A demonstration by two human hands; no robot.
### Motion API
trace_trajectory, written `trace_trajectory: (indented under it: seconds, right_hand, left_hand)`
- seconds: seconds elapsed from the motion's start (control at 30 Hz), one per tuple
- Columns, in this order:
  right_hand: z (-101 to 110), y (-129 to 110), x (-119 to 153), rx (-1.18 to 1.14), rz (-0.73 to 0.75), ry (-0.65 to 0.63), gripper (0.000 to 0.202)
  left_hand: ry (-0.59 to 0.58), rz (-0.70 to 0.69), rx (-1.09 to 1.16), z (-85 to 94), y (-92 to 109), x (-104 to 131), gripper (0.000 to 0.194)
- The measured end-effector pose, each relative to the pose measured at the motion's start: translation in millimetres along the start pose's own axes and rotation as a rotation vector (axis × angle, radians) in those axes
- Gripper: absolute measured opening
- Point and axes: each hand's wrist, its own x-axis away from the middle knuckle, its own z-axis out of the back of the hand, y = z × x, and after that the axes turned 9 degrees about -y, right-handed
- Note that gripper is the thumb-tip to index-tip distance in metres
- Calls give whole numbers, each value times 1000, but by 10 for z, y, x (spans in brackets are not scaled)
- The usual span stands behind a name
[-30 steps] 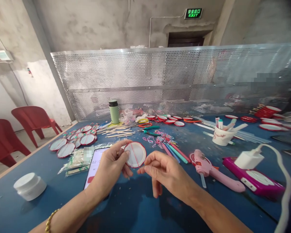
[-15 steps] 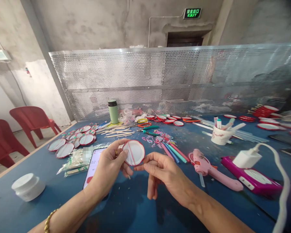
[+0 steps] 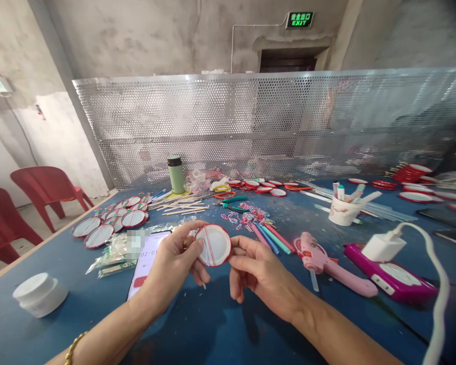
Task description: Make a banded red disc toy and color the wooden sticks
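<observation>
My left hand (image 3: 182, 256) grips a round white disc (image 3: 218, 246) with a red rim, its thumb pressed on the face. Two thin red strands run across that face. A pale stick end (image 3: 204, 286) pokes out below the left fingers. At the disc's right rim, the thumb and forefinger of my right hand (image 3: 256, 268) are pinched together against the edge; the other fingers curl underneath. Just left of my left hand lies a phone (image 3: 149, 258) with a lit screen, partly covered by the wrist.
Several similar discs (image 3: 99, 236) lie at left beside plastic packets (image 3: 116, 256). Small coloured clips (image 3: 251, 215), sticks (image 3: 186, 207) and pliers (image 3: 233, 207) lie ahead. Right are a pink glue gun (image 3: 336, 271), purple power strip (image 3: 391, 274) and cup of pens (image 3: 344, 212). A white jar (image 3: 40, 294) stands left.
My right fingers have moved from the disc's lower edge up to its right rim. The disc has turned slightly in my left hand. The view has shifted a little.
</observation>
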Motion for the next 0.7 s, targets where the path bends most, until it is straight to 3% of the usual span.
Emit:
trace_trajectory:
  seconds: [0.13, 0.23, 0.33, 0.4, 0.53, 0.7]
  right_hand:
    - [23, -4, -14, -9, -4, 21, 30]
    - [50, -19, -3, 165, 31, 178, 26]
    - [62, -28, 28, 557, 276, 402, 21]
    - [63, -20, 45, 854, 486, 457, 13]
    - [75, 32, 35, 1229, 704, 370, 14]
    - [102, 100, -5, 1329, 694, 297, 20]
  left_hand:
    - [-45, 26, -22, -10, -20, -2, 50]
    - [-79, 43, -51, -15, -33, 2, 49]
    - [-111, 67, -97, -24, -67, 14, 49]
    - [-137, 71, -149, -36, -109, 26, 49]
    - [-182, 75, -211, -60, -199, 44, 50]
    - [-247, 96, -321, -57, -228, 43, 26]
